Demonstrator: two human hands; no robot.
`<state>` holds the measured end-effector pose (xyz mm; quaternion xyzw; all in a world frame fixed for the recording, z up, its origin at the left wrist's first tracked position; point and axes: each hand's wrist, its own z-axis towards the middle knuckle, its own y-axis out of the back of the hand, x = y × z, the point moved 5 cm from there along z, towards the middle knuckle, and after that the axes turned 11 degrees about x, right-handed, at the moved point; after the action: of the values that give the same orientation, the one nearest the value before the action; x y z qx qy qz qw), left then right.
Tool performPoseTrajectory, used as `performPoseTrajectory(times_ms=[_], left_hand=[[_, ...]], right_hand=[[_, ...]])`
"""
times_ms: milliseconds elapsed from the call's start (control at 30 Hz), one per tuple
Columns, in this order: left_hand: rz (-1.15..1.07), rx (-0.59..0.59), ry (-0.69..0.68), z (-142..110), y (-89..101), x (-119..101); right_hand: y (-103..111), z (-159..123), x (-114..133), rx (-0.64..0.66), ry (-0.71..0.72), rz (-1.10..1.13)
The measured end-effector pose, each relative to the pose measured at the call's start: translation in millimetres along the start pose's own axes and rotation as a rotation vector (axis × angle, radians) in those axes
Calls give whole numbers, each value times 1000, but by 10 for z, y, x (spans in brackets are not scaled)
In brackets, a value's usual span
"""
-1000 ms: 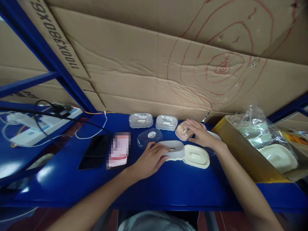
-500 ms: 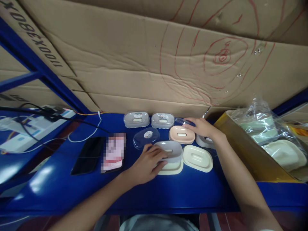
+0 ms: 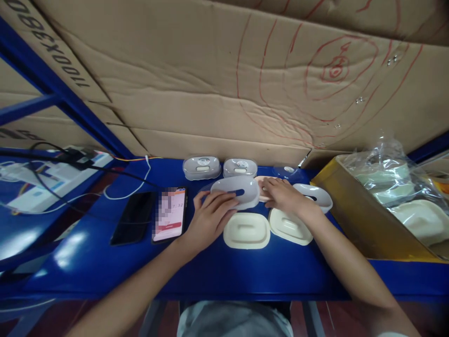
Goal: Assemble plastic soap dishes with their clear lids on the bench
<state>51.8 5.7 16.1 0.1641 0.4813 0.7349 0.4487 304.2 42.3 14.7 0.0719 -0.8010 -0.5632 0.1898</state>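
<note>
My left hand (image 3: 212, 220) is closed on the rim of a grey oval soap dish tray (image 3: 249, 188) with a slot, raised and tilted. Below it on the table lies a cream oval base (image 3: 247, 230). My right hand (image 3: 286, 199) has its fingers closed over a peach soap dish (image 3: 261, 181), which they partly hide. A second cream base (image 3: 291, 225) lies under my right wrist. Beyond that hand sits a clear lid (image 3: 287, 172) with a round sticker. Another grey slotted tray (image 3: 321, 195) rests to the right.
Two lidded grey soap dishes (image 3: 201, 168) stand along the cardboard wall (image 3: 175, 93). To the left lie a dark phone (image 3: 133, 217) and a lit phone (image 3: 170, 215), near power strips (image 3: 52, 182) and cables. A carton (image 3: 365, 224) with bagged green and cream parts stands right.
My left hand has lifted the grey tray off its cream base and moved it away from me. My right hand has taken the clear lid off the peach dish, set it behind, and returned to the dish.
</note>
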Motion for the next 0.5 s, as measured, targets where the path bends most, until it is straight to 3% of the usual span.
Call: performPoseTrajectory(times_ms=[300,400,500], left_hand=[[54,99,14,-1,-138,39],[62,105,32,-11,-141,61],[67,130,25,-20,-180,65]], right_hand=[[291,-203,-36,37,154,119],[371,-264,-117,38,126,232],[432,-271,-181,-45,105,220]])
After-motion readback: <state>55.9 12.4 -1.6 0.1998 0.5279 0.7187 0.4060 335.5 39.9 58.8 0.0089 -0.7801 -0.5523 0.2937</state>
